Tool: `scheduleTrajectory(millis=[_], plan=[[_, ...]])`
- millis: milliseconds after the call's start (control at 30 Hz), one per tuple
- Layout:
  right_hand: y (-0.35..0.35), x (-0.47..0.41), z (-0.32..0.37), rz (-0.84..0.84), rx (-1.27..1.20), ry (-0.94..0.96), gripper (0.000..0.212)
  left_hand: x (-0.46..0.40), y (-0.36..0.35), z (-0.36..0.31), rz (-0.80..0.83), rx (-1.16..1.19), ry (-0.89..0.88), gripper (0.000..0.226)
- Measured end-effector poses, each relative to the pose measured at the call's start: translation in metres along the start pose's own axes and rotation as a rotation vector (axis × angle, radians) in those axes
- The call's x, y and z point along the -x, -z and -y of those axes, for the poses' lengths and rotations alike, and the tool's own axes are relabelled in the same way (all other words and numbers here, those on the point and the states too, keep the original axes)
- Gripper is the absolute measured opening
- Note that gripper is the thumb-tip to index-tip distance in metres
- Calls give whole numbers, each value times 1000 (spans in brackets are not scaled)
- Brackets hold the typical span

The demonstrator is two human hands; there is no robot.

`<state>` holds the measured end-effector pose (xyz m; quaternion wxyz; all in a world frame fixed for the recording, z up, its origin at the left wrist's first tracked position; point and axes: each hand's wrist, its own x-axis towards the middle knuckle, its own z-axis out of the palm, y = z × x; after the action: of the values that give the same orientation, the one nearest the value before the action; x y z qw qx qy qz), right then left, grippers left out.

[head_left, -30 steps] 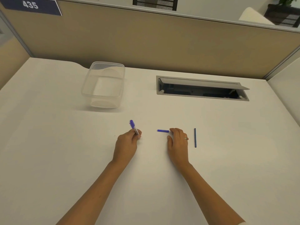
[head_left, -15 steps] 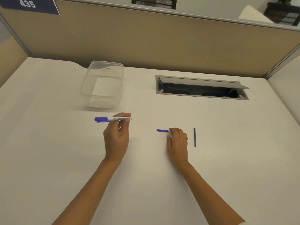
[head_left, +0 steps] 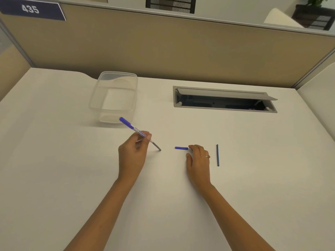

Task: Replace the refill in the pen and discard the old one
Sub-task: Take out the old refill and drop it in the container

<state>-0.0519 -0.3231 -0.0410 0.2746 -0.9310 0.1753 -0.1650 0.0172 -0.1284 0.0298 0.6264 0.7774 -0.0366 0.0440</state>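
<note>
While left hand [head_left: 133, 156] fingers grip the pen [head_left: 138, 133], right hand [head_left: 198, 160] rests loose, fingertips hidden.

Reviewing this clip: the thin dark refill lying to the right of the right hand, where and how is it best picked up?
Judging by its pose, pinch the refill near mid-length, from above, fingertips on its left and right sides. It lies flat on the desk, pointing away from the person, clear of the right hand.

An open grey metal cable hatch [head_left: 224, 99] sits near my white desk's [head_left: 54, 160] far edge; a blue "435" sign [head_left: 32, 9] hangs on the tan partition [head_left: 163, 48].
</note>
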Motion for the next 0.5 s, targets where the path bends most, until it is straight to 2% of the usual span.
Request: scheduleTrajectory(millis=[67, 200, 333, 500], plan=[[1, -2, 8, 7, -4, 25, 26, -4, 12, -7, -45, 162, 67, 8], [1, -4, 8, 5, 1, 14, 26, -11, 28, -2, -16, 364, 198, 18], [2, -1, 5, -1, -1, 9, 25, -11, 44, 23, 19, 365, 403, 29], [1, 0, 2, -2, -13, -5, 26, -13, 60, 51, 70, 408, 677, 11]])
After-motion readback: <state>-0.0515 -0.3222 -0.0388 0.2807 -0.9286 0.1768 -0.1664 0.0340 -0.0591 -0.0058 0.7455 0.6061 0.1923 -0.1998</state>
